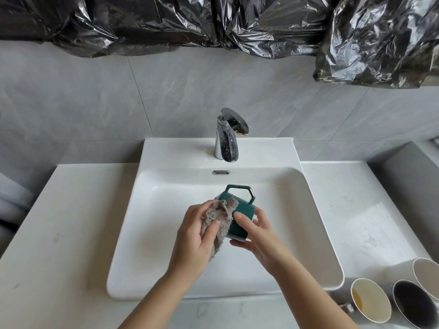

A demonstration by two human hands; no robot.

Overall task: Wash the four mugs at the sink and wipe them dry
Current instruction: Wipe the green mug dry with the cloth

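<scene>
Over the white sink [166, 262], held above the middle of the basin, is a dark green mug [241, 208]. It is tipped onto its side, with its angular handle [240, 188] pointing away towards the faucet [227, 138]. From where I stand I cannot tell which end is the mouth.

The right hand [257, 236] has its grip closed around the mug, with the thumb laid across the near side and the fingers curled beneath it. The left hand [196, 236] has its grip closed on a bunched grey cloth [219, 216]. The thumb lies over the folds, and the cloth is pressed against the left end of the mug, with a loose tail hanging down below the palm. Both forearms reach in from the near edge.

The chrome faucet is speckled with droplets, and no water runs from it. Just below it, a small metal overflow slot [221, 172] sits in the back wall of the basin.

The other three mugs stand upright on the white table [59, 222], near its front right corner and well apart from the hands. One is a cream mug [370, 302] with a yellowish stain inside. Beside it is a mug with a black inside [413, 305], and behind that a pale grey-white mug [427, 274].

Grey tiles [95, 103] cover the wall, and crumpled black plastic sheeting [166, 24] hangs along its top.
</scene>
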